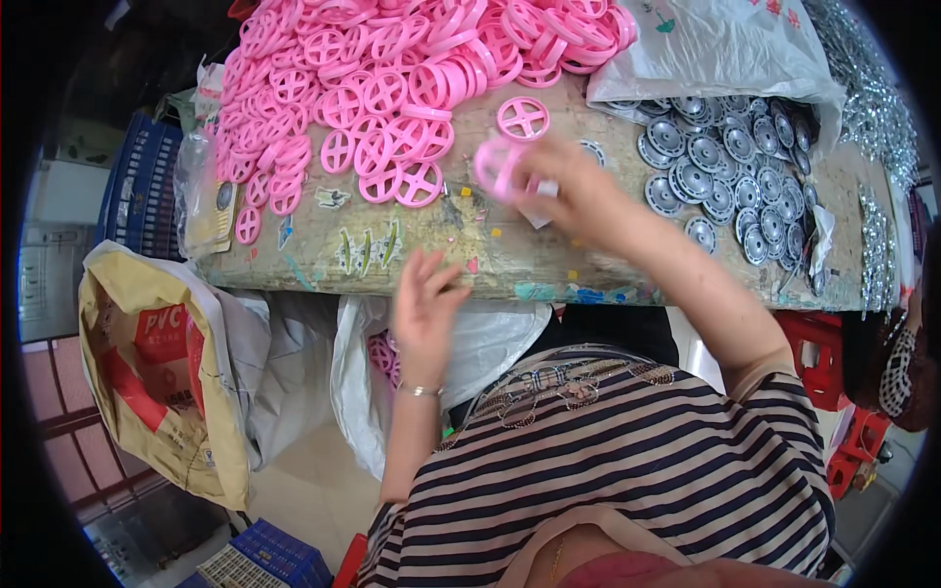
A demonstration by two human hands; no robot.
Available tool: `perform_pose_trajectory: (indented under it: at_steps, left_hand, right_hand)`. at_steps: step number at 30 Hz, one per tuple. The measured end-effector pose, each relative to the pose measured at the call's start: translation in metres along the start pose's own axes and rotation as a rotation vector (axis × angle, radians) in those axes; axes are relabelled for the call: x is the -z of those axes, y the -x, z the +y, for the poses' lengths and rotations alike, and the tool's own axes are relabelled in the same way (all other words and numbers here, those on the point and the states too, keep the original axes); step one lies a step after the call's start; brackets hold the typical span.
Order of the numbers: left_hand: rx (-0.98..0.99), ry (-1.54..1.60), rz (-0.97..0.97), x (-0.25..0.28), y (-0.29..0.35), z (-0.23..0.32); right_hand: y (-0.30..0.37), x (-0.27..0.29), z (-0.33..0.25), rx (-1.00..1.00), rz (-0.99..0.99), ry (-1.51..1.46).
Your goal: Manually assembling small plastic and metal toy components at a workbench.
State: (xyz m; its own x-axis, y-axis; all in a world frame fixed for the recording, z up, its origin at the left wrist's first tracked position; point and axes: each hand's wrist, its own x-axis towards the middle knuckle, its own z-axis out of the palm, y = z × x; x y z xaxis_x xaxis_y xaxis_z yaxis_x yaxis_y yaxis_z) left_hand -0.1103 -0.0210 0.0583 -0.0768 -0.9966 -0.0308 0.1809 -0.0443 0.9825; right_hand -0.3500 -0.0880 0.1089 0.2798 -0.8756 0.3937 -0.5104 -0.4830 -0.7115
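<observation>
My right hand (573, 191) is over the table, closed on a pink plastic wheel (498, 169) with spokes; both are blurred by motion. A small white piece (546, 188) shows at its fingers, and I cannot tell whether it is held. Just beyond lies another pink wheel (523, 119). A silver-grey disc (593, 152) is partly hidden behind the right hand. My left hand (428, 299) is raised at the table's near edge, fingers apart and holding nothing. Several green-and-white leaf-like stickers (368, 248) lie on the table close to it.
A heap of pink wheels (387, 93) covers the table's far left. Silver-grey discs (725, 162) spread at the right, partly under a white plastic bag (716, 54). Silver tinsel (872, 88) hangs farther right. Below the edge stand a yellow-lined sack (230, 392) and a white bag (358, 367).
</observation>
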Motion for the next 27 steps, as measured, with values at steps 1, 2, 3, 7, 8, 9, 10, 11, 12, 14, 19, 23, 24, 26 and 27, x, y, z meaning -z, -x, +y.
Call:
perform_pose_trajectory:
  at_steps: [1,2,3,7,8,9,10,11,12,14,19,23,24,26,27]
  left_hand:
    - [-0.090,0.118,-0.064,-0.031,-0.014,0.001]
    - [0.031,0.144,-0.144,-0.048,-0.027,0.003]
    - [0.149,0.166,-0.216,-0.060,-0.035,0.004]
    - [0.244,0.208,-0.263,-0.079,-0.049,-0.010]
    - [0.243,0.222,-0.268,-0.081,-0.048,-0.011]
    - [0.233,0.237,-0.277,-0.082,-0.048,-0.010]
    - [0.244,0.246,-0.263,-0.083,-0.050,-0.013]
    - [0.240,0.246,-0.266,-0.084,-0.053,-0.015]
    - [0.268,0.276,-0.262,-0.084,-0.054,-0.017]
    - [0.295,0.307,-0.256,-0.084,-0.056,-0.020]
    - [0.377,0.417,-0.274,-0.077,-0.060,-0.020]
    - [0.365,0.393,-0.287,-0.071,-0.057,-0.019]
    - [0.374,0.412,-0.291,-0.071,-0.057,-0.019]
    - [0.378,0.432,-0.292,-0.070,-0.058,-0.020]
    - [0.357,0.435,-0.316,-0.072,-0.058,-0.022]
  right_hand:
    - [0.015,-0.007,-0.010,0.055,0.023,0.058]
    - [0.032,-0.014,-0.014,0.021,-0.046,0.087]
    - [0.042,-0.018,-0.013,-0.007,-0.120,0.110]
    - [0.055,-0.005,0.007,0.005,0.007,0.068]
    - [0.049,0.005,0.008,-0.143,0.058,0.036]
    - [0.042,0.016,0.013,-0.286,0.114,0.009]
    - [0.037,0.024,0.029,-0.285,0.119,0.013]
    - [0.033,0.030,0.049,-0.206,0.189,0.194]
    - [0.032,0.034,0.066,-0.128,0.256,0.374]
    - [0.038,0.039,0.085,-0.209,0.194,0.388]
    - [0.026,0.045,0.057,-0.631,0.127,0.074]
    - [0.026,0.029,0.010,-0.349,0.120,-0.149]
    - [0.034,0.018,0.007,-0.237,0.072,0.017]
    - [0.042,-0.001,-0.002,-0.173,-0.114,0.127]
    - [0.053,-0.012,0.003,-0.055,-0.015,0.106]
